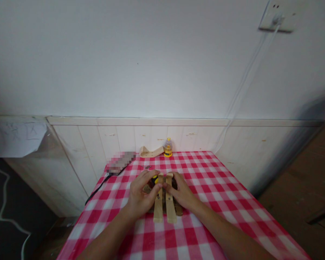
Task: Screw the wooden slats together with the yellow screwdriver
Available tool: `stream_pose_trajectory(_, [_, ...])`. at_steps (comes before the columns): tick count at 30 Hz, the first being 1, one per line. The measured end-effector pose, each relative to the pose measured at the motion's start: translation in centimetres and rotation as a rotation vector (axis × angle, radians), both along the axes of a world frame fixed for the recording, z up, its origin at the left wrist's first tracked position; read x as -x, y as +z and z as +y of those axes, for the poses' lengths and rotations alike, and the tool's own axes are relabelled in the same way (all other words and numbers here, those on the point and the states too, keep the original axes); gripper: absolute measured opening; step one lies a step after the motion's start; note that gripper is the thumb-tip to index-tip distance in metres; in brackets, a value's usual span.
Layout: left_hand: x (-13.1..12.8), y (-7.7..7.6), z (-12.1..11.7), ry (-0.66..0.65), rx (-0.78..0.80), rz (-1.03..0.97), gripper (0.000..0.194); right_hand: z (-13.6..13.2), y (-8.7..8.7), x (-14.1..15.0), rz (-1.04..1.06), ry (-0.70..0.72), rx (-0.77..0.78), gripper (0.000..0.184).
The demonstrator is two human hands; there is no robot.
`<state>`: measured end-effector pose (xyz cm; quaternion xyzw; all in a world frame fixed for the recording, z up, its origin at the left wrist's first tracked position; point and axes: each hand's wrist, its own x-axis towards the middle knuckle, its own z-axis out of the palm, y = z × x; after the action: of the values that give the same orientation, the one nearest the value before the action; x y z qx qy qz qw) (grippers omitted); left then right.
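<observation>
Two pale wooden pieces lie side by side near the middle of the table, their flared ends toward me: a left wooden piece [158, 209] and a right wooden piece [170, 211]. Small dark screws or holes show on both. My left hand [141, 191] is closed round the left piece, thumb on its near side and fingers at its far end. A yellow and black object [155, 178], partly hidden, shows between those fingers. My right hand [184, 193] grips the right piece at its far part. Beneath both pieces is a brown object [178, 210], mostly covered.
A red and white checked cloth [206, 224] covers the table. At its back stand a curved wooden piece [150, 152] and a yellow-capped bottle [168, 148]. Small metal bits [147, 167] lie nearer. A blurred-out item with a black strap [100, 187] is at left.
</observation>
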<state>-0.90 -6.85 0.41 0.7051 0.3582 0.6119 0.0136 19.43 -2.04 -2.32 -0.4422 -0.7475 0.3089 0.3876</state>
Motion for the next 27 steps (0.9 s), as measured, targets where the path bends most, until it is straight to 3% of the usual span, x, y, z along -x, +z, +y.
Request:
stream_pose_trajectory(6, [-0.2, -1.3, 0.1, -0.007, 0.178, -0.128, 0.049, 0.0, 0.0, 0.1, -0.012, -0.015, -0.002, 0.033])
stream_pose_trajectory(12, [-0.6, -2.1, 0.1, -0.029, 0.299, -0.266, 0.029, 0.0, -0.1, 0.0, -0.003, -0.013, -0.029, 0.033])
stream_pose_trajectory(27, [-0.2, -1.5, -0.1, -0.106, 0.251, -0.149, 0.022, 0.3, -0.9, 0.0, -0.029, -0.02, -0.038, 0.036])
